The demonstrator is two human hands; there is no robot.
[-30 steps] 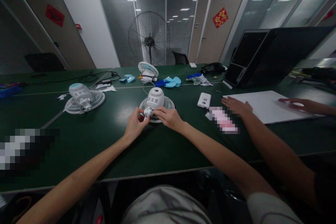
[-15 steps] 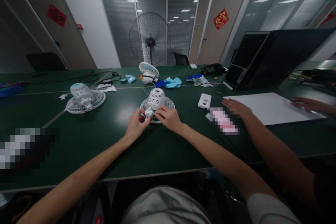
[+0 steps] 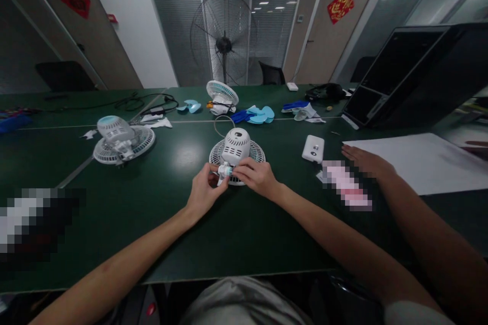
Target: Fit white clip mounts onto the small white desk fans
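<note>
A small white desk fan (image 3: pixel 237 149) lies face down on the green table (image 3: pixel 160 203), its motor housing pointing up. My left hand (image 3: pixel 206 190) pinches the small white and blue clip part (image 3: pixel 224 170) at the fan's near side. My right hand (image 3: pixel 256 176) is closed on the same part and the base of the housing from the right. Both sets of fingers are curled tight around it.
A second white fan (image 3: pixel 120 139) lies at the left and a third (image 3: pixel 222 96) further back, with blue blades (image 3: pixel 258 114) beside it. A white device (image 3: pixel 313 148), white sheet (image 3: pixel 419 162) and another person's hand (image 3: pixel 366 162) are at the right. A big floor fan (image 3: pixel 224 40) stands behind.
The view has dipped and drawn closer to the table. My hands have kept their hold on the fan's clip part. The other person's far hand has slid out of sight at the right.
</note>
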